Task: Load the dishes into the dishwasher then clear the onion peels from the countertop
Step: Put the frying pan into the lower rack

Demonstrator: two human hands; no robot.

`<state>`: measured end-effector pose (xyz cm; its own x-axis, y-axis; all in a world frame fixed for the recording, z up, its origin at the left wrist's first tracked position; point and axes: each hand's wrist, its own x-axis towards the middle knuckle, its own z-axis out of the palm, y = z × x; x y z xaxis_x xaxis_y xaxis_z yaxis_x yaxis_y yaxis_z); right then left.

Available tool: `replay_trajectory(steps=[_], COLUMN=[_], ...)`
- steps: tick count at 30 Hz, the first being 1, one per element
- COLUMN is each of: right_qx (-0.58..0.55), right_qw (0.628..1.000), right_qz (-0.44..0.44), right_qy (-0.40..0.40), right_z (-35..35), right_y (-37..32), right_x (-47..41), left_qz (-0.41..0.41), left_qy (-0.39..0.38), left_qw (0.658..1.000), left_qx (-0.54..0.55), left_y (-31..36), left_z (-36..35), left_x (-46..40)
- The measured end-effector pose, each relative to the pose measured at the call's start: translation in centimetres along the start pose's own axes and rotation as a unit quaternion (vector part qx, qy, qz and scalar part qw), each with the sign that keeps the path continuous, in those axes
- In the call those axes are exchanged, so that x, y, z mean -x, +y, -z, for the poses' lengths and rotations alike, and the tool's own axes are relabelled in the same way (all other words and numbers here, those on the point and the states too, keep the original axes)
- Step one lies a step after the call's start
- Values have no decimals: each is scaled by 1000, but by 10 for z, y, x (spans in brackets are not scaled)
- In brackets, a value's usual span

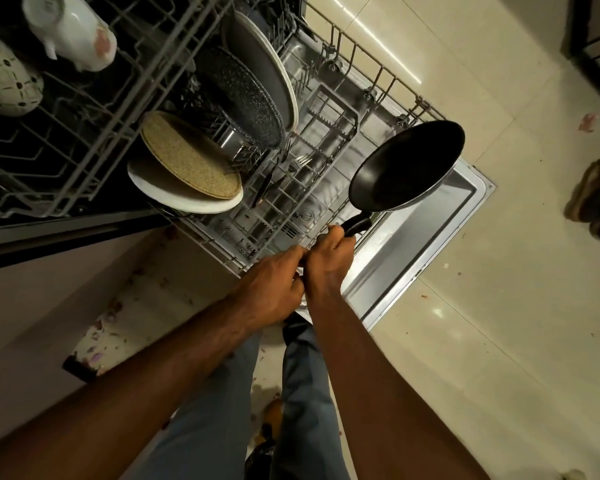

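The right hand [329, 261] is curled round the black handle of a frying pan [407, 166], gripping it near the handle's near end, thumb side up toward the pan. The left hand [274, 285] sits right against it, knuckles touching the right hand's inner side, fingers curled inward; whether they close on the end of the handle or on the rack edge below cannot be told. Both forearms reach forward from the bottom of the view and converge at that one spot, the left from lower left, the right nearly straight up the middle.

The pan's long axis runs from the hands up and to the right: handle at the lower left, round black bowl at the upper right. Its open face is tilted toward the camera, and it hangs in the air over the right edge of the pulled-out lower rack [326, 140], above the open dishwasher door [430, 237].

In the lower rack stand plates on edge: a white plate [160, 192] with a speckled tan plate [191, 157] against it, then a dark speckled plate [243, 98] and a large grey plate [260, 64] farther back. Cutlery [298, 161] lies in the wire basket between plates and pan. The upper rack [66, 116] at left holds a white cup [70, 29] and a patterned bowl [4, 77].

Scraps of onion peel [587, 122] lie on the pale floor tiles.
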<state>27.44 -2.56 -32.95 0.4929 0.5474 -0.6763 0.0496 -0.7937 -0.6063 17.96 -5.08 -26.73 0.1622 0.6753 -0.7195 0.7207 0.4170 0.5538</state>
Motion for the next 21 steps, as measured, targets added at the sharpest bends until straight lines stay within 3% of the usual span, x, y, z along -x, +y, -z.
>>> replay_trajectory(steps=[8,16,21], right_qx=[96,22,106], right_qw=[994,985,971], right_qz=[16,-109,-139], right_qy=[-43,-135,-161], right_z=[-11,-28,-27], right_y=[1,8,16], right_x=[-10,-20,-31], left_qz=[21,26,32], left_qy=[3,1,-7], left_qw=[1000,1000,999], left_qx=[11,3,-7], left_y=[-12,-25,-31], left_z=[-7,-2,-5], left_x=[-1,1,1])
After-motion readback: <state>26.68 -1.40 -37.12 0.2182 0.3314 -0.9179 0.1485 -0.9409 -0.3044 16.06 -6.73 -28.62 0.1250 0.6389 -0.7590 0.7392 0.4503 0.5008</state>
